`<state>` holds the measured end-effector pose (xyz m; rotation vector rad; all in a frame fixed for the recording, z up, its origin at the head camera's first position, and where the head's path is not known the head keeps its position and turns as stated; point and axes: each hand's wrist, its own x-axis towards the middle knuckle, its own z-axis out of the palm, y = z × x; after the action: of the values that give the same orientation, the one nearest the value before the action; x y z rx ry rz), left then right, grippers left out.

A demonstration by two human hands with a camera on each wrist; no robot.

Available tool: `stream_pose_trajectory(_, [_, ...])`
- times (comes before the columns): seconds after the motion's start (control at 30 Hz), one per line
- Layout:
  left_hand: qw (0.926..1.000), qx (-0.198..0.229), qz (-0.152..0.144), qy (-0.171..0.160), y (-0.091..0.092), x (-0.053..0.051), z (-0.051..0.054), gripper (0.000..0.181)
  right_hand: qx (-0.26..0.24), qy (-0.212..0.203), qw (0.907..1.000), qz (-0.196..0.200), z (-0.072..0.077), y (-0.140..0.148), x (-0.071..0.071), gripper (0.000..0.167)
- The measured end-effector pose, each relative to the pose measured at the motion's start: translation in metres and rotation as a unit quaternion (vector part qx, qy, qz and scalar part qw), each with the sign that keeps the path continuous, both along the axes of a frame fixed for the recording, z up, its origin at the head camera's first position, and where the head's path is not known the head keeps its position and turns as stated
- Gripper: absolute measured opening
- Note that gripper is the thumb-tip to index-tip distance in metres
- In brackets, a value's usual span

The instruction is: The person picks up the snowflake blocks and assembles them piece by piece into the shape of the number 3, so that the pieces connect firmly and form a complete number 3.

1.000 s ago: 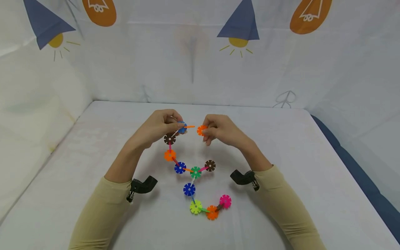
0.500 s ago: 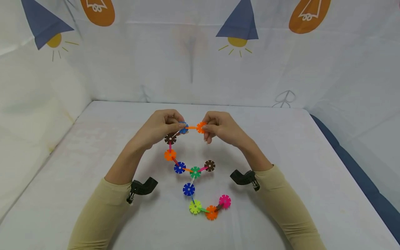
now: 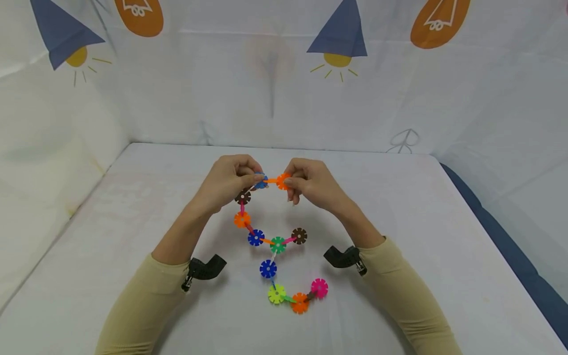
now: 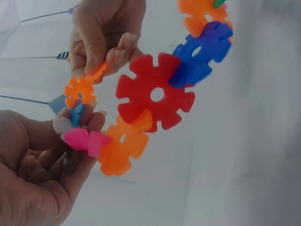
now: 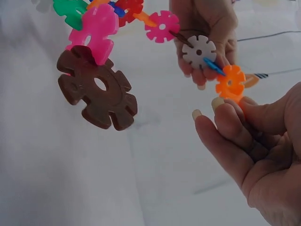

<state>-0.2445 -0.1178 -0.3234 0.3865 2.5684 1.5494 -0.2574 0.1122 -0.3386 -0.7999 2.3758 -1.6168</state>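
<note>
A chain of slotted plastic snowflake discs hangs from my left hand (image 3: 230,180), whose thumb and fingers pinch it near the blue disc (image 3: 261,181). An orange disc, edge-on in the head view, juts right from that blue one. Facing it, my right hand (image 3: 312,185) pinches another orange disc (image 3: 282,181) between thumb and fingers. These two orange discs touch; how deep their slots interlock is hard to tell. Up close, the left wrist view shows a pink disc (image 4: 84,140) and a large red disc (image 4: 150,94) in the chain. Fingers partly cover the held discs.
Below the hands the chain runs over the white table (image 3: 377,305), past a green disc (image 3: 278,244) with a brown disc (image 3: 299,235) on a side branch, down to a pink disc (image 3: 319,288). White fabric walls (image 3: 248,98) enclose the back and sides.
My right hand has shifted up and left, bringing its orange disc from a gap into contact with the orange piece on the chain. My left hand has barely moved.
</note>
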Motion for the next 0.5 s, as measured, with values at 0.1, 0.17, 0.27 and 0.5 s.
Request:
stream_pose_trajectory(0.1, [0.9998, -0.008, 0.014, 0.009, 0.0033, 0.0001, -0.0019, 0.013, 0.005, 0.019, 0.9995, -0.024, -0.0004, -0.0035, 0.0032, 0.008])
stream_pose_trajectory(0.17, [0.9996, -0.013, 0.021, 0.014, 0.0053, 0.0007, -0.0031, 0.013, 0.015, 0.029, 0.9987, -0.039, -0.0011, -0.0059, 0.0047, 0.008])
stream_pose_trajectory(0.27, [0.9990, -0.021, 0.031, 0.025, 0.0073, 0.0017, -0.0050, 0.012, 0.029, 0.040, 0.9973, -0.054, -0.0028, -0.0088, 0.0054, 0.007])
stream_pose_trajectory(0.5, [0.9991, -0.017, 0.035, 0.019, 0.0082, 0.0003, -0.0067, 0.012, 0.047, 0.020, 0.9972, -0.055, -0.0032, -0.0092, 0.0020, 0.008])
